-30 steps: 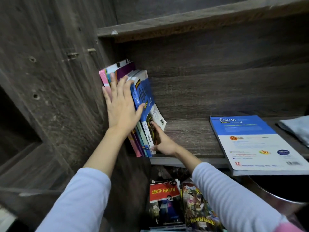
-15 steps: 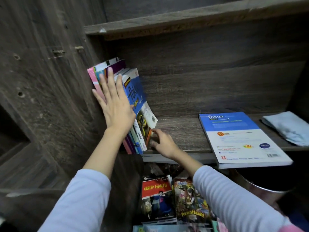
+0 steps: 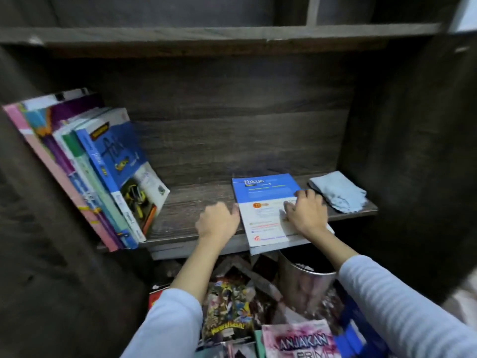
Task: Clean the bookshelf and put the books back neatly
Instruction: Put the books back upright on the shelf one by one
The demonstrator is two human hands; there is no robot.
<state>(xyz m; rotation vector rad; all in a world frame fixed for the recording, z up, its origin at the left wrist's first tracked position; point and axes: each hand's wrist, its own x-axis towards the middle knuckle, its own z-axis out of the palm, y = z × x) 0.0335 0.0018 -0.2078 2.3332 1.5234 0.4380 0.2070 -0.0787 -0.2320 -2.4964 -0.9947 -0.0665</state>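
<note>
Leftward, glossy softcover books [image 3: 103, 171] are leaning in a tilted row. On the rough-grained shelf [image 3: 196, 200], the left hand [image 3: 218, 220] is curling at the edge of the flat fokus workbook [image 3: 265, 200]; whether it is gripping, I cannot tell. The right hand [image 3: 305, 213] is pressing, relaxed, on its slick cover. Lifting wants both hands supporting, since thin books sag. A soft cloth [image 3: 338, 192] is lying rightmost.

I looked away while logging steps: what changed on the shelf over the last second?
Both hands came off the leaning books and moved right to the flat Fokus book: left hand at its left edge, right hand on its cover; grip unclear. The leaning books, Fokus book and blue cloth stayed put.
</note>
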